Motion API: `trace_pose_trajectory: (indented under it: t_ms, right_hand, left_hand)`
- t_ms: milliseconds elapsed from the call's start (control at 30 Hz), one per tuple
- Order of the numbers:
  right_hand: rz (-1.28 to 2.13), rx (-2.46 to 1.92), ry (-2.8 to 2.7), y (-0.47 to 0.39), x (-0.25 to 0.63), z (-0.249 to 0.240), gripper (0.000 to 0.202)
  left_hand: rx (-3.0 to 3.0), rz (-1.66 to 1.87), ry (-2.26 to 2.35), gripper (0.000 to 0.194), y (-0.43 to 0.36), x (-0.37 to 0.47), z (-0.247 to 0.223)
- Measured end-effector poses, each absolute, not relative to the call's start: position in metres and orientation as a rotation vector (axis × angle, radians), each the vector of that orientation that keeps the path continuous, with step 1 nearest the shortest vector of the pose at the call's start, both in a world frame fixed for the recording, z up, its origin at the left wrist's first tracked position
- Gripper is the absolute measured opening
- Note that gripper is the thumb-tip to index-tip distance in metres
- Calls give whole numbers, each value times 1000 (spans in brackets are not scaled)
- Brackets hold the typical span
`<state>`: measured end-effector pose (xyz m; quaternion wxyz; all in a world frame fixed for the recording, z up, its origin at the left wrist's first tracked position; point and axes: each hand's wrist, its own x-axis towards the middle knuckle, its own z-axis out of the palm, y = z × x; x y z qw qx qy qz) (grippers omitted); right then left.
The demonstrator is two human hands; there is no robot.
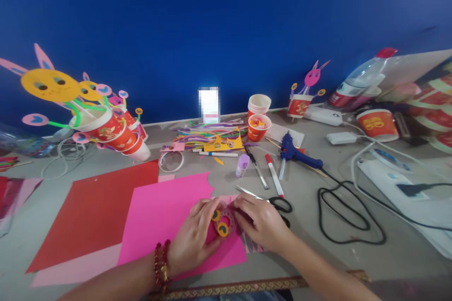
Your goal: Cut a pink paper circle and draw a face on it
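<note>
Over the bright pink sheet (pixel 155 216), my left hand (pixel 194 235) curls around the left side of a small clear ring (pixel 232 221). Two yellow discs with dark heart shapes (pixel 222 230) lie at the ring's left side, by my left fingers. My right hand (pixel 263 221) is at the ring's upper right, its thumb and fingers pinched together; what they hold, if anything, is hidden. Pale pink paper pieces (pixel 252 244) lie partly beneath my right hand. Scissors (pixel 280 204) with black handles rest just behind it.
A red sheet (pixel 102 211) lies left. Behind are a tape roll (pixel 171 162), glue stick (pixel 242 165), markers (pixel 274 175), pipe cleaners (pixel 190 134) and paper cups (pixel 259 127). A blue glue gun (pixel 298 153) and its black cable are right; decorated cups (pixel 102 124) stand left.
</note>
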<state>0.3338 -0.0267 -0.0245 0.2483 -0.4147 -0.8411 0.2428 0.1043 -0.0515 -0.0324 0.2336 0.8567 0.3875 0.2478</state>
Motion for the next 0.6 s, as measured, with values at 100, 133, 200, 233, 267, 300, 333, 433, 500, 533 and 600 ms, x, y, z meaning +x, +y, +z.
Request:
trace_pose_trajectory:
  t_ms: [100, 133, 200, 233, 267, 300, 333, 433, 500, 533, 600]
  right_hand:
    - [669, -1131, -2296, -26, 334, -24, 15]
    - [665, -1130, -2299, -26, 334, -24, 15]
    - [649, -1127, -2307, -26, 334, -24, 15]
    - [640, -1126, -2312, -26, 334, -24, 15]
    - [633, -1127, -2315, -26, 333, -23, 14]
    - [631, -1129, -2317, -26, 333, -23, 14]
    - [630, -1131, -2317, -26, 333, -23, 14]
    - [637, -1133, -2324, -26, 332, -23, 14]
    - [643, -1129, -2330, -26, 332, -22, 15]
    - [647, -1127, -2333, -26, 332, -22, 16]
    - [654, -1127, -2334, -26, 332, -21, 16]
  left_hand:
    - [2341, 669, 1064, 71, -52, 104, -33]
    - [2336, 668, 1067, 71, -53, 104, -33]
    - [2327, 671, 1069, 71, -53, 104, -33]
    - [2324, 672, 1068, 71, -53, 105, -33]
    - [2323, 672, 1068, 70, -53, 105, -33]
    - [2325, 672, 1067, 70, -53, 105, -33]
    - [2330, 668, 1066, 70, -53, 105, -33]
    - [2359, 655, 1082, 72, -53, 105, -34]
    - [2375, 643, 1105, 74, -52, 105, -36]
    - [2381, 639, 1112, 76, -52, 105, -36]
    - [2384, 629, 1118, 78, -52, 105, -37]
